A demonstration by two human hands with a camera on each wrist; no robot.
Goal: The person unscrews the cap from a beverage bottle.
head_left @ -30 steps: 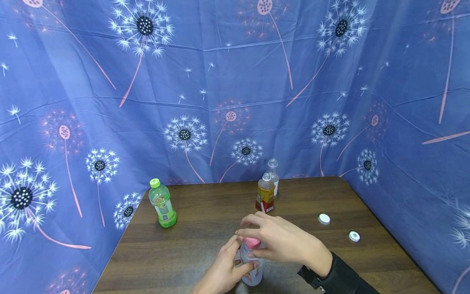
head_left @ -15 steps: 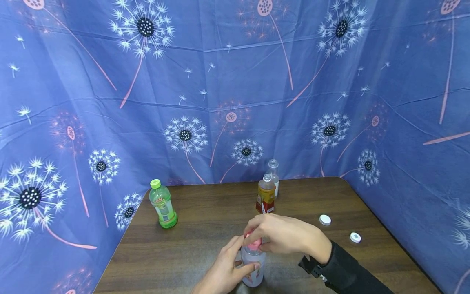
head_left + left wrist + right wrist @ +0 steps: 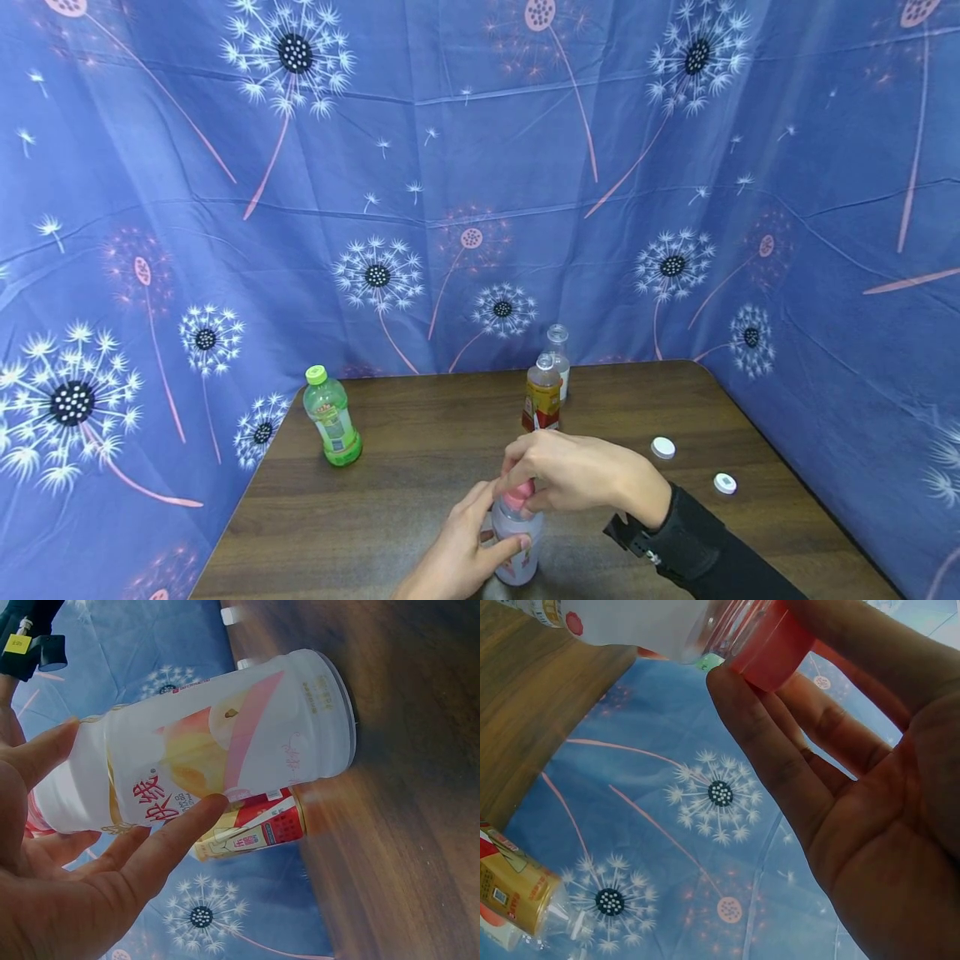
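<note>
A white-labelled drink bottle (image 3: 225, 742) with a peach picture stands upright at the table's near edge. My left hand (image 3: 461, 542) grips its body, thumb on one side and fingers around the other. On top of the bottle is a pink cap (image 3: 769, 652), which my right hand (image 3: 581, 475) pinches between thumb and fingers from above. The cap is partly hidden by those fingers in the head view. In the right wrist view it sits on the clear neck.
Behind the hands stand an uncapped bottle with a yellow-red label (image 3: 542, 396) and a clear bottle (image 3: 558, 354). A green bottle (image 3: 332, 421) with a green cap is at the left. Two white caps (image 3: 663, 447) lie at the right on the wooden table (image 3: 420, 417).
My right hand's fingers, spread over the pink cap a second ago, have drawn in around it, and the wrist has shifted slightly. The left hand and bottle have hardly moved.
</note>
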